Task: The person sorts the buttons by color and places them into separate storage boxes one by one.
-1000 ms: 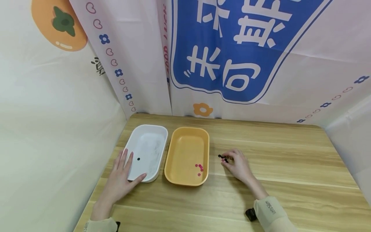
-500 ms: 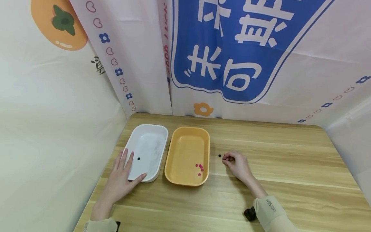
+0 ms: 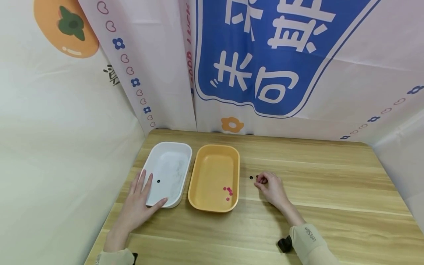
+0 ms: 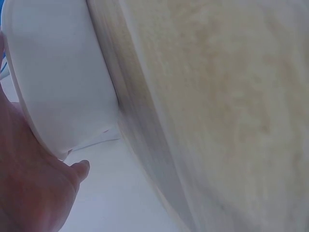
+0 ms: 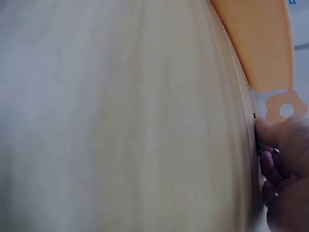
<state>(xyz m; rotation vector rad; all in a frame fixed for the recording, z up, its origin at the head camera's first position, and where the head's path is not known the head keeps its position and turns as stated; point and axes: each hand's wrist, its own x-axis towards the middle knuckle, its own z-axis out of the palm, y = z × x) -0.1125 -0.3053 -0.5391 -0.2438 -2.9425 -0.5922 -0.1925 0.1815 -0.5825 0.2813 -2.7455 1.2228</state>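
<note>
My left hand [image 3: 137,206] lies spread over the near left rim of a white tray [image 3: 167,198], its fingers straight and thumb along the near edge. A single small black button [image 3: 158,181] lies inside that tray. To the right, a yellow tray [image 3: 213,209] holds several pink buttons [image 3: 228,189]. Beyond it my right hand [image 3: 271,188] is low at the tabletop with fingers curled and thumb drawn against them, pinching small buttons mostly hidden by the fingers. A dark button edge [image 5: 258,145] shows by the thumb in the right wrist view. One loose black button [image 3: 251,177] lies beside the fingertips.
Both trays stand side by side on the wood-grain table [image 3: 331,184]. Printed cloth [image 3: 159,73] hangs behind the table and along both sides. A black wrist device [image 3: 285,244] sits at the right sleeve.
My right hand's fingers have closed in over the small pile of black and pink buttons, most of which are now out of sight. The left hand has stayed on the white tray.
</note>
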